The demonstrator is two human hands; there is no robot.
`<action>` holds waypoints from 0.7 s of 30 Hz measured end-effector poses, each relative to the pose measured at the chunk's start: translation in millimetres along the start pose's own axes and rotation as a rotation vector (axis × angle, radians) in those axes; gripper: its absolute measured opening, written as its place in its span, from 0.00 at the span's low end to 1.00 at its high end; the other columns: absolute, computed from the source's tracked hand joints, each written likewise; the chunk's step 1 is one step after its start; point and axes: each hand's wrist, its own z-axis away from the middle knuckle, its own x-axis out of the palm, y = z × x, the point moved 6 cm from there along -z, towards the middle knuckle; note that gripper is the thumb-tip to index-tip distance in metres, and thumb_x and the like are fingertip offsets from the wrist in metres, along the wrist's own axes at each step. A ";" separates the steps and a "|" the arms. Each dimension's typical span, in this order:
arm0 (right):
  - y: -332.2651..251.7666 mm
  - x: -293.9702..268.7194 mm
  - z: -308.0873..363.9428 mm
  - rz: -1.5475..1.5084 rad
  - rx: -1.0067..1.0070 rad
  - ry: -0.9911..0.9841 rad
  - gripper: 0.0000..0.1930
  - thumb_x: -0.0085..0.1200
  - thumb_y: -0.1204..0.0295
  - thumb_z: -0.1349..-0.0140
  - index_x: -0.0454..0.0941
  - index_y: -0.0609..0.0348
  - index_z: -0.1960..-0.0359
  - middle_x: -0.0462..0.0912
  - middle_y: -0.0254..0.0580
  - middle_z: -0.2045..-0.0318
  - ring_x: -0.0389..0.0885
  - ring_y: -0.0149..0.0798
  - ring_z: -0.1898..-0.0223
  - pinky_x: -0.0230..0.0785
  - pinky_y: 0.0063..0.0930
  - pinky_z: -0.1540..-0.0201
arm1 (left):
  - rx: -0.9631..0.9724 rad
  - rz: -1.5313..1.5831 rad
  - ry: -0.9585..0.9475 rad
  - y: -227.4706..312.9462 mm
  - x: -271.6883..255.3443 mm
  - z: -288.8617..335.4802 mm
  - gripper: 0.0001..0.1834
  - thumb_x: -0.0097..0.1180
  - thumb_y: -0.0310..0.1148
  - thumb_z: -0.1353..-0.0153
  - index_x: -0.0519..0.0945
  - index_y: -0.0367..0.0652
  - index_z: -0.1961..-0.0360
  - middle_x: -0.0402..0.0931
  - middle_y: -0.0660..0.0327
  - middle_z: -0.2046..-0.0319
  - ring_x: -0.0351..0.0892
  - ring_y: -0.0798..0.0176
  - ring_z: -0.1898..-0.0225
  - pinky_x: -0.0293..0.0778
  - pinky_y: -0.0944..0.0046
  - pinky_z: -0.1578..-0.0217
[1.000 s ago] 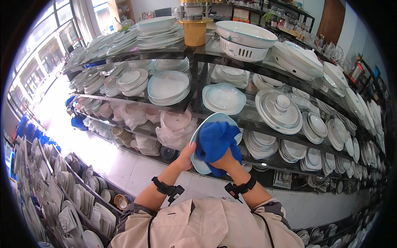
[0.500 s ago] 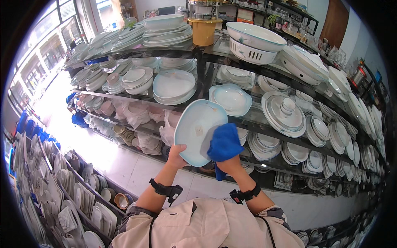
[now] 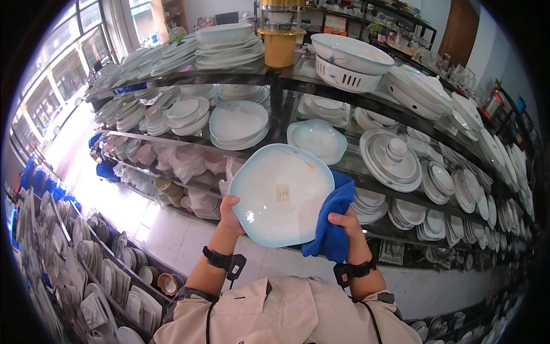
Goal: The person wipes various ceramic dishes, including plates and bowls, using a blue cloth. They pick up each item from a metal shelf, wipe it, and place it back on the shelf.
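Observation:
A white plate with a pale blue rim (image 3: 269, 215) is held up in front of me, its upper face toward me and a small paper label at its centre. My left hand (image 3: 230, 217) grips its lower left edge, thumb on the rim. At the right edge, my right hand (image 3: 347, 222) is closed on a blue cloth (image 3: 327, 232), which lies against the plate's rim and hangs below it. The fingers of both hands are partly hidden behind what they hold. Just beyond the plate, a similar blue-rimmed dish (image 3: 318, 143) rests on the shelf.
Dark shelving (image 3: 281, 92) spans the view ahead, loaded with stacked plates and bowls. On its top stand a large white bowl (image 3: 352, 53) and a yellow container (image 3: 279, 50). More racked plates (image 3: 109, 275) stand low on the left. A pale tiled floor (image 3: 189, 243) runs between.
The plate has turned to face me more squarely and moved slightly lower. My right hand and the cloth have shifted from over its face to its right edge.

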 end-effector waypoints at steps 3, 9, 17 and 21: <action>-3.4 -2.5 1.5 -0.038 0.014 0.044 0.33 0.67 0.73 0.49 0.71 0.64 0.39 0.80 0.45 0.48 0.80 0.44 0.47 0.72 0.38 0.41 | -0.087 -0.004 -0.093 -1.5 -8.1 -2.8 0.40 0.52 0.43 0.50 0.69 0.31 0.36 0.76 0.44 0.43 0.81 0.44 0.47 0.81 0.50 0.50; -7.2 -14.9 14.8 0.063 0.146 -0.098 0.33 0.65 0.77 0.50 0.72 0.64 0.39 0.80 0.45 0.49 0.79 0.43 0.46 0.72 0.37 0.42 | -0.271 -0.024 -0.243 -19.4 -19.4 -0.4 0.38 0.52 0.46 0.44 0.69 0.32 0.36 0.76 0.46 0.42 0.81 0.48 0.46 0.80 0.52 0.49; 35.5 -42.9 5.0 0.131 0.004 0.046 0.24 0.52 0.82 0.50 0.75 0.65 0.47 0.81 0.43 0.56 0.81 0.42 0.53 0.74 0.34 0.47 | -0.292 -0.060 0.008 -11.6 -1.9 -13.1 0.52 0.42 0.74 0.38 0.66 0.35 0.31 0.71 0.48 0.36 0.72 0.49 0.36 0.71 0.49 0.39; 38.8 -38.9 1.7 -0.065 -0.076 0.263 0.21 0.49 0.81 0.47 0.74 0.64 0.49 0.80 0.42 0.58 0.80 0.39 0.56 0.75 0.33 0.50 | -0.062 -0.069 -0.123 -6.0 18.2 -9.5 0.44 0.50 0.61 0.34 0.60 0.41 0.28 0.65 0.50 0.32 0.66 0.49 0.31 0.65 0.45 0.34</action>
